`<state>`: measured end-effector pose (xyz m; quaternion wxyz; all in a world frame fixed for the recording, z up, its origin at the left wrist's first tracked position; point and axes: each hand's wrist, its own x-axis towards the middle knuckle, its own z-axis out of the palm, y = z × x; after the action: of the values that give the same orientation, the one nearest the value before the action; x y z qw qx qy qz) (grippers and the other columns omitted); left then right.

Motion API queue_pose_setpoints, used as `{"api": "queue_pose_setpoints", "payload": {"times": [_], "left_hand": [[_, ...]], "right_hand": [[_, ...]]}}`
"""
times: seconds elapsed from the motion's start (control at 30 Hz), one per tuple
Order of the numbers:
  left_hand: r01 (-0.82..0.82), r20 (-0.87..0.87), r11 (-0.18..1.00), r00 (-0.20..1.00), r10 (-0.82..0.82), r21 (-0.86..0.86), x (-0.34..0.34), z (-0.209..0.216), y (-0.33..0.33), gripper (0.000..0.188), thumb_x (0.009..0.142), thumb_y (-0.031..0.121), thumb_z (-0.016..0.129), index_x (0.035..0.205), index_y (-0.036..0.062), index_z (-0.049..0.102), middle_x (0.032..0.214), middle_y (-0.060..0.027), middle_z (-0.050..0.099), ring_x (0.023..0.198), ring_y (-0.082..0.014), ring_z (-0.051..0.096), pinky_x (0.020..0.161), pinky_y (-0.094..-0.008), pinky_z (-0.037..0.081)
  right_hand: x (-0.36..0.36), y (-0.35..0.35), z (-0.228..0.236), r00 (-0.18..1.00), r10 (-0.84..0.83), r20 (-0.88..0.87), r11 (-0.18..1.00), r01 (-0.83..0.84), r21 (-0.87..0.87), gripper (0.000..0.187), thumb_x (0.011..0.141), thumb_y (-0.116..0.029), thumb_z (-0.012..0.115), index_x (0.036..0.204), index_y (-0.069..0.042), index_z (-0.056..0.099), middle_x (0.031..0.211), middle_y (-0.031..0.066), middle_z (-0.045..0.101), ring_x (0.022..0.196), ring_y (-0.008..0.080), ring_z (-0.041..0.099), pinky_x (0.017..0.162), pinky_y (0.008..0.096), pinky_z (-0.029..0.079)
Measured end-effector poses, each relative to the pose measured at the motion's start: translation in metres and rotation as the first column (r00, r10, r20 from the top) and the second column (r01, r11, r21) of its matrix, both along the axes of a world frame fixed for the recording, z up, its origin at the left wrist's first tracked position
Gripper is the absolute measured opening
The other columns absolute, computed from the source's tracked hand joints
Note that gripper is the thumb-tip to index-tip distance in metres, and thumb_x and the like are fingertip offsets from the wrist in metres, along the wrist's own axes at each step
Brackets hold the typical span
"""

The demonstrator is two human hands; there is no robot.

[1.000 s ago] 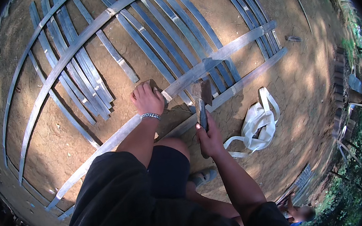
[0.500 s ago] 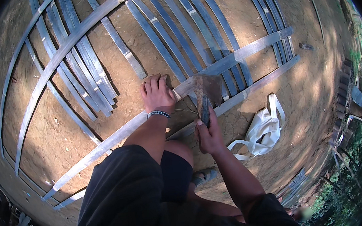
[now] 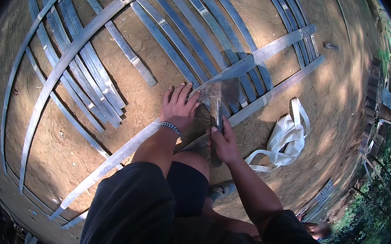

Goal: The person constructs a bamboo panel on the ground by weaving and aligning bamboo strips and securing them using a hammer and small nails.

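My left hand point(image 3: 180, 108), with a chain bracelet at the wrist, rests on a long grey bamboo slat point(image 3: 127, 150). Its fingers are stretched out and apart over the slat; the thumb is hidden. Closed around a handle point(image 3: 215, 155) is my right hand point(image 3: 225, 143), gripping what looks like a hatchet. The broad, dark metal head point(image 3: 224, 90) of the hatchet lies over the same slat, just right of my left fingertips. Several crosswise bamboo strips point(image 3: 184, 35) run away from that slat on the far side.
On the dirt ground to the right lies a white cloth bag point(image 3: 285, 138) with straps. A second long slat point(image 3: 276, 93) runs nearer to me, alongside the first. More strips are grouped at the far left point(image 3: 98, 84) and far right point(image 3: 287, 12). Green plants point(image 3: 371, 208) edge the lower right.
My left hand has slid right along the slat, toward the hatchet head, its fingers now pointing more to the right. The hatchet has turned slightly, and more of its handle shows below my right hand.
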<state>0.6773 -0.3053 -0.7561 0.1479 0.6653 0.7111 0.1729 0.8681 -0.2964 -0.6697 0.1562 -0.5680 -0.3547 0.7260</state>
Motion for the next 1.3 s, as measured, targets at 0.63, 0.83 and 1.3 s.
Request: {"api": "queue_pose_setpoints", "payload": {"times": [0.63,0.83,1.3], "left_hand": [[-0.03,0.018,0.999,0.999,0.029,0.036,0.0,0.004,-0.002,0.044,0.092,0.029,0.07,0.136,0.0251,0.064,0.142,-0.0057,0.057,0.135,-0.0266,0.051,0.113,-0.0516,0.036],[-0.065,0.039,0.995,0.997,0.062,0.071,0.003,0.004,-0.003,0.038,0.092,0.03,0.071,0.129,0.0209,0.067,0.136,-0.0057,0.06,0.132,-0.0265,0.053,0.112,-0.0504,0.037],[-0.096,0.064,0.991,0.994,0.09,0.092,0.002,0.003,-0.002,0.03,0.091,0.029,0.071,0.114,0.01,0.068,0.123,-0.0066,0.063,0.124,-0.0265,0.056,0.109,-0.0477,0.039]], "right_hand": [[0.008,0.001,0.008,0.985,0.155,0.071,0.956,-0.167,0.24,0.063,0.104,-0.012,0.055,0.16,-0.003,0.027,0.086,0.0033,0.06,0.066,0.0096,0.056,0.06,0.0277,0.048],[0.003,0.002,-0.001,0.943,0.228,0.241,0.951,-0.269,0.154,0.062,0.102,-0.011,0.054,0.158,0.0,0.03,0.084,0.0029,0.059,0.065,0.0082,0.055,0.06,0.0274,0.047],[0.002,0.012,0.013,0.989,0.102,0.109,0.974,-0.121,0.192,0.058,0.1,-0.014,0.056,0.152,0.003,0.038,0.101,0.016,0.065,0.082,0.0193,0.063,0.077,0.0353,0.052]]}}
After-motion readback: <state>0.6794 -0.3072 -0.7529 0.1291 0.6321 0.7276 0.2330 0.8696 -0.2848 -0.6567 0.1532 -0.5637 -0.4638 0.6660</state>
